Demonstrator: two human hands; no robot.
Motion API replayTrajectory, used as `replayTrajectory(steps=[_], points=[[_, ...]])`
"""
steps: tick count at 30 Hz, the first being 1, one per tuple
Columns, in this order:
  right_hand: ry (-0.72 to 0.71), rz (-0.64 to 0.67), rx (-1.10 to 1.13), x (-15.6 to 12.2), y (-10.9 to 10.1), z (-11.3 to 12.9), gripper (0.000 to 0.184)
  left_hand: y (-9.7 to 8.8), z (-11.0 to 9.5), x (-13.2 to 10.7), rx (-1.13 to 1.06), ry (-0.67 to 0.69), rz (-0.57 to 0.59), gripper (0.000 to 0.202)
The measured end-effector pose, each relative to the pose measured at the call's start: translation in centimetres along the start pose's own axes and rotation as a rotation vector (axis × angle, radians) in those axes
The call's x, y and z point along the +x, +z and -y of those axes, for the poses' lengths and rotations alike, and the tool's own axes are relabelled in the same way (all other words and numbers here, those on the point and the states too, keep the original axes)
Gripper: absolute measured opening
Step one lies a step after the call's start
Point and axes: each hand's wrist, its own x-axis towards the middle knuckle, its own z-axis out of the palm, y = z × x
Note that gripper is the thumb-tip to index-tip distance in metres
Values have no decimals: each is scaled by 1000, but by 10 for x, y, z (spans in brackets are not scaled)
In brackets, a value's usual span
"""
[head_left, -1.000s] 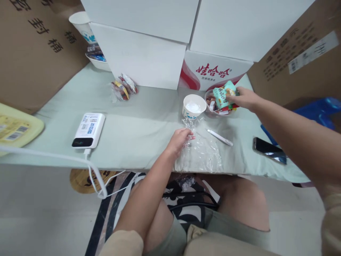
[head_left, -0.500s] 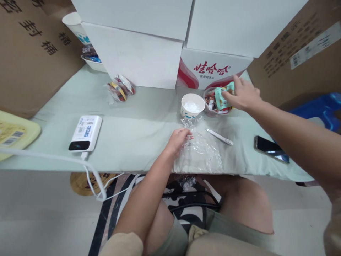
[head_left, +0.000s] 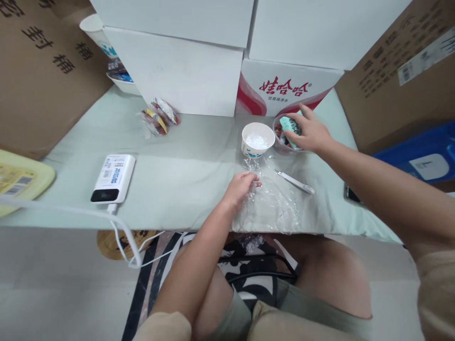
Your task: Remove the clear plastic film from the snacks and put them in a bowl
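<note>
Pale green tablecloth (head_left: pixel 192 161) across mid-frame, white cartons (head_left: pixel 177 71) stacked top centre, brown cardboard box (head_left: pixel 71 104) upper left, white power bank (head_left: pixel 115 170) left. Your right hand (head_left: pixel 313 131), right of centre, is half spread over the mint-green packet (head_left: pixel 287 124) in the clear plastic bowl (head_left: pixel 280 148); can't tell if it's gripped. Your left hand (head_left: pixel 241 188), centre frame, is loosely curled at the clear plastic film (head_left: pixel 273 208); can't tell if it's pinched.

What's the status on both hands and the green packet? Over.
Right hand at green packet over clear bowl, grip unclear. Left hand on plastic film. Paper cup close beside bowl.
</note>
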Motion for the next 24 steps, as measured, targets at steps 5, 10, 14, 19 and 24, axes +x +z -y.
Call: replayTrajectory(steps=[5, 10, 14, 19, 24], points=[[-121, 27, -118, 11, 5, 6, 54, 2, 1, 3, 28, 13, 5, 10], [-117, 28, -179, 8, -7, 13, 49, 3, 0, 3, 26, 18, 11, 10], [3, 33, -189, 5, -18, 15, 65, 4, 0, 2, 9, 22, 20, 9], [-41, -8, -227, 4, -13, 10, 64, 2, -1, -1, 4, 13, 15, 10], [-32, -72, -371, 3, -10, 19, 50, 1, 0, -2, 15, 33, 22, 11]])
